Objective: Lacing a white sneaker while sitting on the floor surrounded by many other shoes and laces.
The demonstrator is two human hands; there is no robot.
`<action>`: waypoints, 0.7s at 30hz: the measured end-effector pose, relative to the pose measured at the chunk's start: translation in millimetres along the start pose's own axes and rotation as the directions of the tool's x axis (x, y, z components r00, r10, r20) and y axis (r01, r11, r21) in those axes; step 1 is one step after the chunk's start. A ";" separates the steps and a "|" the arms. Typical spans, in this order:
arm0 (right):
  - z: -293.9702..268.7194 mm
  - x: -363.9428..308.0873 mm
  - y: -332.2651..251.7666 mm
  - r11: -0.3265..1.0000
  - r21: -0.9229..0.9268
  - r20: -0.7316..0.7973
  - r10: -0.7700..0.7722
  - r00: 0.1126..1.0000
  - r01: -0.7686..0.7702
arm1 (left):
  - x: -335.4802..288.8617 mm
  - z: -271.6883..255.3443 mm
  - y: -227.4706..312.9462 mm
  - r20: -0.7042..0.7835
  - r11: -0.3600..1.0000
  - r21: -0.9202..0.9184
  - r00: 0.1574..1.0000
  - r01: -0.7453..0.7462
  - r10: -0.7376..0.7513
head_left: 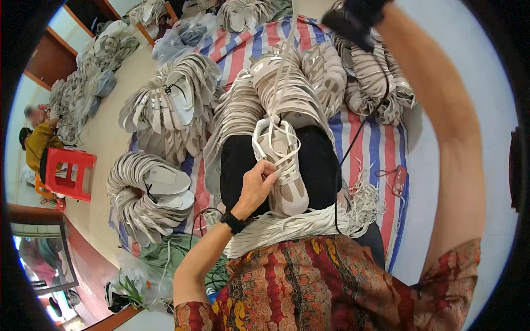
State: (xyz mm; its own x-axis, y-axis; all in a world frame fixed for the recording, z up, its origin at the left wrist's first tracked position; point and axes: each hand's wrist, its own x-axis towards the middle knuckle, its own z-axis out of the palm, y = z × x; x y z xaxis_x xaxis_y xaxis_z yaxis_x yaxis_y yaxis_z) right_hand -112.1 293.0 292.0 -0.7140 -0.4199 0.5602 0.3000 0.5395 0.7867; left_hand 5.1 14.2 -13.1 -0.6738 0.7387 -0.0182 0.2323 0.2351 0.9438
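Observation:
A beige and white sneaker upper [287,190] lies on my lap, toe toward me, between my black-trousered knees. My left hand [258,185] is closed at its left side, thumb and fingers pinched by the lacing. Loops of white shoelace [285,160] cross the upper's opening. One length of lace [282,77] runs taut upward past the top edge. My right arm [441,99] is raised toward the top, with a blurred black device [353,25] at its wrist. The right hand itself lies out of view.
Strung bundles of shoe uppers [149,193] surround me on a striped sheet [361,146]. White laces [298,223] are heaped across my lap. A black cable [360,129] hangs at the right, near a small red object [398,181]. A person [40,140] sits far left by a red stool [69,171].

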 end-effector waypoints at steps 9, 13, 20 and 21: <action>-25.9 -164.7 -167.3 0.326 0.909 0.261 0.048 0.964 -0.262 | 4.0 2.2 0.0 0.066 1.000 0.004 0.998 0.017 -0.017; -79.9 -214.2 -169.7 -0.003 0.921 0.384 0.184 0.905 -0.390 | 0.9 -2.3 -3.9 0.075 0.998 -0.049 0.996 0.048 -0.044; -127.9 -285.3 -212.3 -0.266 0.818 0.508 -0.080 0.857 -0.510 | 5.6 -3.5 2.0 0.021 0.998 -0.039 0.999 0.044 -0.043; -128.9 -284.6 -216.8 -0.301 0.807 0.517 -0.059 0.854 -0.509 | 5.7 -2.7 0.5 0.018 0.998 -0.035 0.999 0.043 -0.042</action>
State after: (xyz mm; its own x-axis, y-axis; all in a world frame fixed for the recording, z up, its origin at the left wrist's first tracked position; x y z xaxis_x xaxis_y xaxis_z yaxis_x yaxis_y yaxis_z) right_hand 107.6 201.5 -4.5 -0.9545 -0.0135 0.2979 -0.2371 0.6401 -0.7308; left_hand -0.6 16.8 -11.8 -0.6700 0.7396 -0.0639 0.1783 0.2439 0.9533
